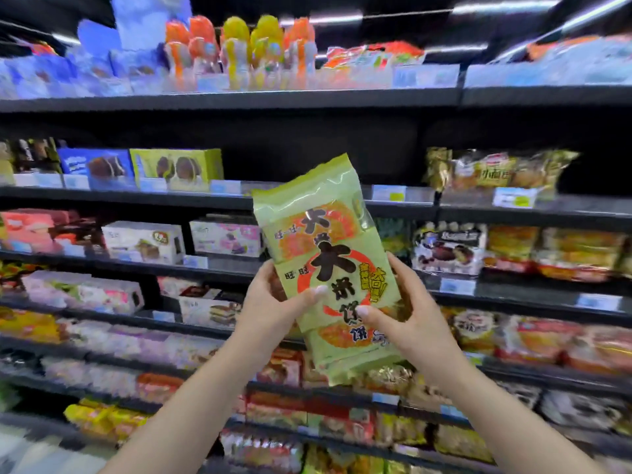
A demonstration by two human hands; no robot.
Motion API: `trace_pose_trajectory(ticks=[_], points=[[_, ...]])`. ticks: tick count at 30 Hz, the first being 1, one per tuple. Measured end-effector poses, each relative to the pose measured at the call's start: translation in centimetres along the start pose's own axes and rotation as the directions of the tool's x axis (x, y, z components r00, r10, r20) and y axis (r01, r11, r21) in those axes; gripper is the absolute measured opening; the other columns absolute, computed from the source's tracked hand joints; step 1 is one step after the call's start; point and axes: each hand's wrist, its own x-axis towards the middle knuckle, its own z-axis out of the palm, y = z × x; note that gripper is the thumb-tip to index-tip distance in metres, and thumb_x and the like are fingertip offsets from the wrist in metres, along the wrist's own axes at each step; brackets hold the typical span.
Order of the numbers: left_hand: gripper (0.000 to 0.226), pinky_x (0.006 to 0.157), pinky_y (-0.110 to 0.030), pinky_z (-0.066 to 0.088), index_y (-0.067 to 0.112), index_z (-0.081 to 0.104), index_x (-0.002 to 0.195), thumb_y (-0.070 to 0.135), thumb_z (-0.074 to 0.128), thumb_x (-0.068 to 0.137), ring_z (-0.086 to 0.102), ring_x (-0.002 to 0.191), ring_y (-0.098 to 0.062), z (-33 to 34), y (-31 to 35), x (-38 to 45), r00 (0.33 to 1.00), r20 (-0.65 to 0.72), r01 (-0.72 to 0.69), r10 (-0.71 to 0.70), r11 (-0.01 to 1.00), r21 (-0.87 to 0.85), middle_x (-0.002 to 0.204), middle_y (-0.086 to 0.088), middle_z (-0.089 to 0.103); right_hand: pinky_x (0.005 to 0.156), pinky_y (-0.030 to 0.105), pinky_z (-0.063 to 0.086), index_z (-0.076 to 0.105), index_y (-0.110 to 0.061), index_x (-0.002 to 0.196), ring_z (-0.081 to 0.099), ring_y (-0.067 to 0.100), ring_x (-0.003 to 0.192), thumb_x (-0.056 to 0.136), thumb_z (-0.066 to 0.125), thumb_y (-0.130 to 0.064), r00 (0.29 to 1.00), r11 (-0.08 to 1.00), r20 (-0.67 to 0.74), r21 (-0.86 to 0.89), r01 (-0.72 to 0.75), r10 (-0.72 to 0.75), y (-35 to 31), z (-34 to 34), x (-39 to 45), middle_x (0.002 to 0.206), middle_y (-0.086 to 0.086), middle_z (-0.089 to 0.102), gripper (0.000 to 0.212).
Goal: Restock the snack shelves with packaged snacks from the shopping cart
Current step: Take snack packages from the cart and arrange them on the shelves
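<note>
A tall green bag of rice crackers [318,234] with large black characters and orange discs is held upright in front of the black snack shelves [239,201]. My left hand [273,302] grips its lower left edge, thumb across the front. My right hand [407,313] grips its lower right edge, thumb on the front and fingers behind. The bag's top reaches the second shelf's level, where a dark gap [307,155] lies behind it. The shopping cart is out of view.
Boxed cakes [143,241] fill the left shelves, bagged pastries [496,169] and snack packs [554,251] the right. Lollipop-like toys [239,49] stand on the top shelf. Price tags [388,193] line the shelf edges. Lower shelves hold several colourful packets.
</note>
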Motion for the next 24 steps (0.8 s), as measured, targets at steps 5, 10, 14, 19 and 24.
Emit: trace_pose_trajectory(ticks=[5, 10, 14, 19, 24], points=[[0.088, 0.086, -0.040, 0.056, 0.028, 0.053, 0.124, 0.043, 0.090, 0.045, 0.069, 0.093, -0.009, 2.1, 1.1, 0.6, 0.998, 0.056, -0.016, 0.023, 0.991, -0.135, 0.099, 0.012, 0.072, 0.085, 0.020, 0.043, 0.032, -0.045, 0.140, 0.048, -0.003, 0.113, 0.067, 0.066, -0.065, 0.967, 0.977, -0.189, -0.091, -0.192, 0.173, 1.4, -1.6, -2.0, 0.131, -0.022, 0.048, 0.083], [0.072, 0.080, -0.027, 0.053, 0.032, 0.052, 0.119, 0.039, 0.083, 0.054, 0.067, 0.094, -0.004, 4.9, 1.1, 0.2, 0.988, 0.149, -0.004, 0.038, 0.975, -0.224, 0.101, 0.012, 0.071, 0.096, 0.033, 0.045, 0.037, -0.039, 0.136, 0.052, 0.003, 0.116, 0.069, 0.069, -0.063, 0.894, 0.960, -0.353, 0.049, -0.275, 0.275, 2.3, -2.1, -5.3, 0.124, -0.020, 0.055, 0.078], [0.070, 0.074, -0.018, 0.051, 0.033, 0.051, 0.119, 0.042, 0.082, 0.057, 0.065, 0.093, 0.000, 7.1, 0.5, -1.2, 0.967, 0.249, 0.011, 0.043, 0.977, -0.212, 0.104, 0.013, 0.068, 0.093, 0.042, 0.052, 0.041, -0.043, 0.130, 0.060, 0.010, 0.112, 0.063, 0.077, -0.058, 0.815, 0.947, -0.484, 0.193, -0.256, 0.319, 2.2, -3.0, -7.4, 0.124, -0.011, 0.059, 0.078], [0.056, 0.062, -0.009, 0.050, 0.027, 0.059, 0.116, 0.036, 0.078, 0.065, 0.066, 0.089, 0.002, 9.5, 0.6, -3.2, 0.935, 0.345, -0.017, 0.080, 0.983, -0.184, 0.103, 0.012, 0.070, 0.076, 0.031, 0.058, 0.048, -0.038, 0.122, 0.068, 0.009, 0.094, 0.082, 0.074, -0.023, 0.751, 0.945, -0.582, 0.267, -0.187, 0.313, 1.8, -5.6, -10.6, 0.113, -0.004, 0.067, 0.051], [0.058, 0.056, 0.000, 0.043, 0.019, 0.047, 0.128, 0.020, 0.076, 0.078, 0.060, 0.077, 0.017, 13.1, 1.9, -4.9, 0.948, 0.275, -0.108, 0.160, 0.975, -0.195, 0.106, 0.009, 0.064, 0.072, 0.029, 0.058, 0.047, -0.039, 0.125, 0.068, 0.009, 0.095, 0.080, 0.075, -0.026, 0.719, 0.965, -0.647, 0.223, -0.139, 0.253, 1.3, -10.2, -13.7, 0.110, -0.006, 0.068, 0.054]])
